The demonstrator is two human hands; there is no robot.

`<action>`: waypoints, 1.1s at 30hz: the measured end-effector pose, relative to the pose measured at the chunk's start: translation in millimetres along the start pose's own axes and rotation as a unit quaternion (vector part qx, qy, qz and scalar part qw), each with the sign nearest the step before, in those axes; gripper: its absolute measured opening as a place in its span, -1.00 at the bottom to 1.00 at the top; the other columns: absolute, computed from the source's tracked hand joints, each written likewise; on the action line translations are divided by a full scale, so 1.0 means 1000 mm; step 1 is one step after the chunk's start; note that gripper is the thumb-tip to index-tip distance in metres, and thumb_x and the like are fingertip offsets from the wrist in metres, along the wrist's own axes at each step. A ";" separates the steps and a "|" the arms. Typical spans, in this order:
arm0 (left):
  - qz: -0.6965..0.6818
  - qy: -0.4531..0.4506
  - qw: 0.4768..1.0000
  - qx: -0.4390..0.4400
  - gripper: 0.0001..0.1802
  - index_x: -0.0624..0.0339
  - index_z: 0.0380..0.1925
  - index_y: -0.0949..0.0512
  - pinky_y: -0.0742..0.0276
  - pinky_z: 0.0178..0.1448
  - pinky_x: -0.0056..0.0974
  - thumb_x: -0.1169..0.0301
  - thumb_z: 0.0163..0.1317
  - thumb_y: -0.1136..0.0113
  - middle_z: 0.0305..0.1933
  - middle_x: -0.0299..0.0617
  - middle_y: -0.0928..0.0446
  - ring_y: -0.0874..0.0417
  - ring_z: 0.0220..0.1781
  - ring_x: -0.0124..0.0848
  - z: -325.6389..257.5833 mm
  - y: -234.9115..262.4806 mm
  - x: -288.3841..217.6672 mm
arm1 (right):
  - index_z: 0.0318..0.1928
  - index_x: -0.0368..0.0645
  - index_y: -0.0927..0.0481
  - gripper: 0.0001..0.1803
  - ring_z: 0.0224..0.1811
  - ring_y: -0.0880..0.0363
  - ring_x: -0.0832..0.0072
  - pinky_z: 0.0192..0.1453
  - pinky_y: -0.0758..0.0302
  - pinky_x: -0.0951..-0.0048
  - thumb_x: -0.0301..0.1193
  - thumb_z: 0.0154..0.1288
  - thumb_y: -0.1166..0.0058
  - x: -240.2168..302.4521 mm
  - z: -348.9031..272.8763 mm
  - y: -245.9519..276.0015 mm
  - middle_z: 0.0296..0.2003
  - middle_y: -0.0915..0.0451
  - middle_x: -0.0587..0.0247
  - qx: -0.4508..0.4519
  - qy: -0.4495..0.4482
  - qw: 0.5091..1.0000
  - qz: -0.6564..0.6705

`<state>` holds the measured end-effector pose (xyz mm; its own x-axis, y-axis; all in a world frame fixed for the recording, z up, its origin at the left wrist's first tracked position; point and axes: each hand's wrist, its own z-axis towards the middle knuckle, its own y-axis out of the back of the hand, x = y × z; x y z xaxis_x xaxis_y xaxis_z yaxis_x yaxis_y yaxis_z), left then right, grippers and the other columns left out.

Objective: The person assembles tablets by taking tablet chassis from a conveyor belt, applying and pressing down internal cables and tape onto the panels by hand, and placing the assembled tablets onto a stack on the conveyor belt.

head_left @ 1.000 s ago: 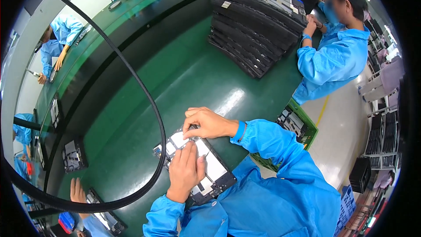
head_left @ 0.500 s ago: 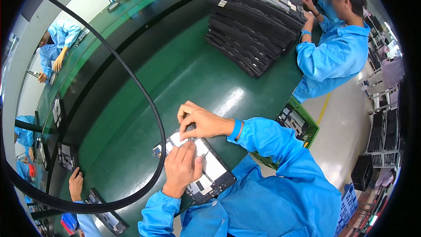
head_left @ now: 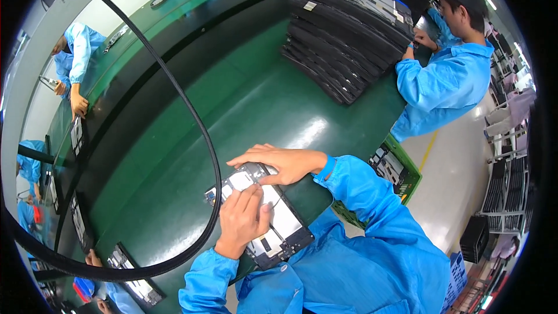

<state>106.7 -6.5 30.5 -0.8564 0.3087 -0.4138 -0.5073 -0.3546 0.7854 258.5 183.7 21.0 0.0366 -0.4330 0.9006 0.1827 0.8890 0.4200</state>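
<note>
An opened tablet (head_left: 285, 214), its white panels and dark inner parts bare, lies tilted on the green table in front of me. My left hand (head_left: 241, 218) rests on its middle, fingers stretched along the white panels and thumb apart. At the far side, my right hand (head_left: 285, 164) reaches across the tablet's upper edge. Its fingers are extended, and the thumb touches down close to the left fingertips. A white rectangular piece (head_left: 239, 181) shows on the tablet beyond my left fingers. Whether anything small lies under the fingertips, I cannot tell.
A tall stack of black trays (head_left: 343, 46) stands at the far right, by a co-worker (head_left: 444, 81) in blue. A green crate (head_left: 414, 175) with devices is right of me. One thick black cable (head_left: 192, 116) loops across the left. More opened tablets (head_left: 139, 282) lie at lower left.
My right hand has opened from a pinch to stretched fingers over the tablet. My left hand stays nearly in place. At left, another person's hand and a device have shifted.
</note>
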 end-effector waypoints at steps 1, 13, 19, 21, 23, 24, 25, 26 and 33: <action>0.000 0.001 1.000 0.000 -0.67 0.34 -0.08 -0.76 -0.66 -0.18 -0.10 0.31 0.28 -0.34 0.00 -0.05 -0.76 -0.68 -0.21 -0.14 0.000 -0.001 0.000 | 0.70 0.04 -0.30 -0.10 0.46 -0.41 0.02 0.67 -0.22 -0.02 -0.50 0.36 -0.26 -0.001 0.000 0.001 0.42 -0.51 0.05 0.012 -0.007 1.000 0.009; -0.022 0.009 1.000 -0.009 -0.66 0.35 -0.06 -0.74 -0.66 -0.17 -0.09 0.32 0.31 -0.32 0.00 -0.06 -0.75 -0.66 -0.23 -0.16 -0.001 0.000 0.000 | 0.70 0.04 -0.31 -0.03 0.42 -0.40 0.01 0.68 -0.18 -0.02 -0.48 0.23 -0.23 0.012 0.008 0.006 0.40 -0.50 0.02 0.047 -0.043 0.998 0.012; -0.030 0.018 0.999 -0.026 -0.74 0.28 -0.10 -0.76 -0.67 -0.14 -0.10 0.39 0.32 -0.25 0.03 -0.10 -0.78 -0.68 -0.21 -0.12 -0.003 -0.002 -0.001 | 0.69 0.04 -0.31 -0.03 0.43 -0.40 0.02 0.68 -0.22 0.05 -0.53 0.22 -0.22 0.012 0.008 0.002 0.43 -0.50 0.03 0.045 -0.039 0.998 0.000; -0.035 0.029 0.999 -0.022 -0.75 0.27 -0.10 -0.77 -0.66 -0.10 -0.10 0.40 0.34 -0.24 0.04 -0.10 -0.78 -0.68 -0.19 -0.11 -0.004 0.002 0.001 | 0.70 0.04 -0.30 -0.02 0.46 -0.40 0.04 0.69 -0.22 0.05 -0.54 0.22 -0.22 0.007 0.006 0.000 0.44 -0.50 0.05 0.042 -0.030 0.999 0.001; -0.078 0.030 0.996 -0.030 -0.75 0.25 -0.09 -0.79 -0.61 0.04 -0.05 0.41 0.39 -0.20 0.04 -0.11 -0.78 -0.68 -0.13 -0.09 -0.008 0.009 0.009 | 0.72 0.03 -0.23 0.00 0.52 -0.41 0.08 0.69 -0.24 0.08 -0.54 0.25 -0.25 0.002 0.003 0.001 0.47 -0.49 0.07 0.020 -0.048 0.998 0.045; -0.067 0.050 0.995 -0.062 -0.72 0.26 -0.11 -0.80 -0.55 0.13 0.01 0.40 0.44 -0.14 0.01 -0.08 -0.79 -0.67 -0.08 -0.06 -0.009 0.017 0.005 | 0.74 0.01 -0.17 0.03 0.55 -0.41 0.12 0.70 -0.26 0.11 -0.53 0.27 -0.29 0.008 0.002 0.004 0.50 -0.47 0.06 0.024 -0.080 0.995 0.053; -0.064 0.055 0.994 -0.063 -0.72 0.26 -0.11 -0.80 -0.55 0.13 0.01 0.40 0.44 -0.14 0.01 -0.08 -0.79 -0.67 -0.08 -0.06 -0.015 0.024 0.005 | 0.74 0.01 -0.17 0.03 0.55 -0.41 0.12 0.70 -0.26 0.11 -0.53 0.27 -0.29 0.007 0.000 -0.001 0.50 -0.47 0.06 0.029 -0.077 0.995 0.055; -0.057 0.069 0.992 -0.087 -0.72 0.25 -0.09 -0.81 -0.54 0.14 0.03 0.40 0.41 -0.16 0.01 -0.09 -0.78 -0.66 -0.06 -0.05 -0.024 0.034 0.009 | 0.75 0.02 -0.13 0.05 0.51 -0.41 0.10 0.65 -0.31 0.11 -0.49 0.29 -0.32 0.004 -0.003 -0.009 0.47 -0.48 0.04 -0.042 -0.055 0.995 0.066; -0.007 0.054 0.995 -0.088 -0.78 0.17 -0.25 -0.81 -0.51 0.03 -0.03 0.44 0.12 -0.28 -0.12 -0.18 -0.79 -0.61 -0.17 -0.12 -0.099 0.066 0.004 | 0.12 -0.02 -0.69 -0.62 0.54 -0.30 -0.16 0.70 -0.21 -0.25 -0.41 0.29 -0.37 0.069 0.003 -0.052 0.37 -0.46 -0.07 -0.048 0.112 0.981 -0.152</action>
<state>60.3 -116.4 35.5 -0.8495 0.2215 -0.4788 -0.5202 -0.5027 0.6904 249.1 108.2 61.4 0.1795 -0.7077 0.6833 0.3100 0.6999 0.6435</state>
